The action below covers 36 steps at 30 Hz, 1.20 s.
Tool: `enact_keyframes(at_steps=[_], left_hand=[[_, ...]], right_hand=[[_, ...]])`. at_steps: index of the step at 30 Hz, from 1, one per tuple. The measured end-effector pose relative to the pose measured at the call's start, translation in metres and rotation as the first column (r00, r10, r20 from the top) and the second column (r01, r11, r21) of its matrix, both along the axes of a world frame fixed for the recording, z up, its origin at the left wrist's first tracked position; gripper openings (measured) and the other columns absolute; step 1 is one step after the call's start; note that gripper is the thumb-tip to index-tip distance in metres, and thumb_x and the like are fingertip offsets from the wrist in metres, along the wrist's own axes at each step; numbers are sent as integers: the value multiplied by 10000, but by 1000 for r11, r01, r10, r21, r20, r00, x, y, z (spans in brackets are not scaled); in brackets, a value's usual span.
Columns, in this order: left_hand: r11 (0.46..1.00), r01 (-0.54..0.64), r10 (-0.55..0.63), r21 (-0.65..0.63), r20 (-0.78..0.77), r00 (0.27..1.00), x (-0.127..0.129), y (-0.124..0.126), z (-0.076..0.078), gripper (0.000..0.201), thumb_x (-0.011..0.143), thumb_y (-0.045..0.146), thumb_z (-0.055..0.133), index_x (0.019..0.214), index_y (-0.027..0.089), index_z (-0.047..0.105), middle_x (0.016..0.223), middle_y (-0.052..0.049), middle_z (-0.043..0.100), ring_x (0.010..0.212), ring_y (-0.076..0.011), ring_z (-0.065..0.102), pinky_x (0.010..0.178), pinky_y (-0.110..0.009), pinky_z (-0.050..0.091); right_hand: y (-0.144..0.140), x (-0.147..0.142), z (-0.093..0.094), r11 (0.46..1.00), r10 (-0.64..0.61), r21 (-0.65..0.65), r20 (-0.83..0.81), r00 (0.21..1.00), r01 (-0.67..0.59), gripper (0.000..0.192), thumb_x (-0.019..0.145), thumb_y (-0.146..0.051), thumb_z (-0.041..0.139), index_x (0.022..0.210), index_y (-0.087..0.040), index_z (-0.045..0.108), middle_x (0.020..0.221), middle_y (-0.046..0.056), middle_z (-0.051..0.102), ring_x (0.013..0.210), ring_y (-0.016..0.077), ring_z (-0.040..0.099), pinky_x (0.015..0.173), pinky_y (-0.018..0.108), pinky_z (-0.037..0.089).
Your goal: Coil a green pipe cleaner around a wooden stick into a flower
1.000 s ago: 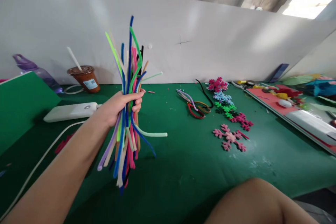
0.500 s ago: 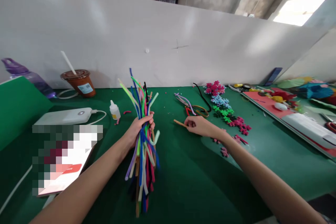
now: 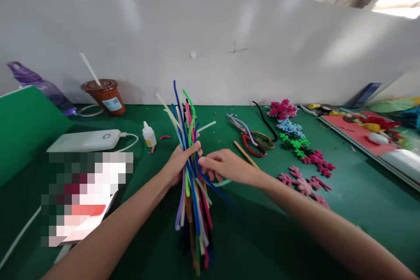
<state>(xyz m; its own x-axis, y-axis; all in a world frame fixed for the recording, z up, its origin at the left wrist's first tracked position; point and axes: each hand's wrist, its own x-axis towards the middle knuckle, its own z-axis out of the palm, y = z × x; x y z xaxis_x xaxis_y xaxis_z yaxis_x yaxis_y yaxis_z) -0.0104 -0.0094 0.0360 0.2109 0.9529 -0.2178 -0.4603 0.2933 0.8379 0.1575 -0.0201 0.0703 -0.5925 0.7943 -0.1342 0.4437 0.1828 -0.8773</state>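
My left hand [image 3: 180,162] is wrapped round the middle of an upright bundle of coloured pipe cleaners [image 3: 193,201]. Against the right side of that bundle is my right hand [image 3: 223,165], its thumb and fingertips pinched at the pipe cleaners. A blue strand and a pale green one stick out below its fingers; which strand it pinches is partly hidden. Beyond my right wrist a tan pipe cleaner [image 3: 244,152] lies on the table, close to red-handled scissors [image 3: 252,145] with a lilac pipe cleaner across them.
Fuzzy snowflake shapes in pink [image 3: 303,183], green [image 3: 294,143] and blue [image 3: 290,127] lie to the right. On the left are a glue bottle [image 3: 149,135], a power bank [image 3: 85,140], a lit screen [image 3: 95,210], a drink cup [image 3: 108,98] and a purple bottle [image 3: 46,89].
My right hand has let go of the tan pipe cleaner, which now lies on the table, and has moved left to the bundle. My left hand keeps its hold. The view has shifted slightly.
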Motion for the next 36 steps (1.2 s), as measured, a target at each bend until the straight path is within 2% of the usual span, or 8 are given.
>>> enact_keyframes(at_steps=[3,7,9,11,14,20,28,36], left_hand=[[1000,-1,1,-26,-9,1000,0,0,1,328,776,302,697,1055,148,618,715,-14,633,567,-113,610,522,-204,525],[992,35,-27,-122,65,998,-2,1,3,365,835,344,617,1167,199,577,876,-65,690,666,-175,668,534,-266,556],[986,68,-46,-152,143,989,-3,0,5,357,855,321,586,1196,218,564,958,-76,695,697,-174,676,566,-275,566],[983,91,-56,-160,211,976,-6,0,6,342,867,290,561,1201,216,567,988,-79,695,693,-161,673,601,-276,571],[973,137,-88,-187,247,965,-11,0,6,331,868,301,550,1169,173,595,876,-74,698,631,-155,656,595,-279,569],[975,143,-115,-173,159,980,-14,0,1,253,819,224,592,1039,117,656,722,-52,651,644,-151,647,616,-244,553],[986,127,-118,-107,86,989,-7,-3,5,213,752,130,649,965,124,662,720,-36,643,635,-135,627,606,-232,544],[988,111,-105,-109,62,993,-8,-7,8,416,712,77,645,1109,189,588,815,-30,690,678,-187,681,656,-296,571]], right_hand=[[-1,-18,-16,1000,-2,21,-65,998,4,329,834,-383,567,593,-172,493,530,-33,538,457,71,481,459,191,361],[-4,-19,-39,978,-29,-205,-239,971,-21,278,882,-331,477,650,-178,492,557,-31,562,434,67,482,433,185,381],[-5,-17,-43,973,-58,-232,-277,959,-9,282,884,-341,480,657,-174,499,547,-37,543,425,61,468,422,177,379],[-7,-17,-44,975,-72,-224,-284,956,7,285,875,-338,501,645,-168,507,530,-39,530,422,57,461,417,170,373],[-6,-17,-40,955,-136,-294,-354,925,28,271,864,-348,511,668,-163,533,503,-43,527,391,54,447,402,171,360],[1,-11,-38,910,-313,-401,-498,809,105,345,869,-464,491,723,-156,550,465,-34,543,343,66,456,337,171,254],[7,-7,-38,897,-295,-440,-504,812,53,433,899,-547,419,895,-150,590,443,-50,538,291,66,433,297,167,213],[10,-10,-40,901,-236,-433,-508,829,-9,397,913,-517,416,769,-163,521,473,-40,560,318,63,470,295,151,242]])
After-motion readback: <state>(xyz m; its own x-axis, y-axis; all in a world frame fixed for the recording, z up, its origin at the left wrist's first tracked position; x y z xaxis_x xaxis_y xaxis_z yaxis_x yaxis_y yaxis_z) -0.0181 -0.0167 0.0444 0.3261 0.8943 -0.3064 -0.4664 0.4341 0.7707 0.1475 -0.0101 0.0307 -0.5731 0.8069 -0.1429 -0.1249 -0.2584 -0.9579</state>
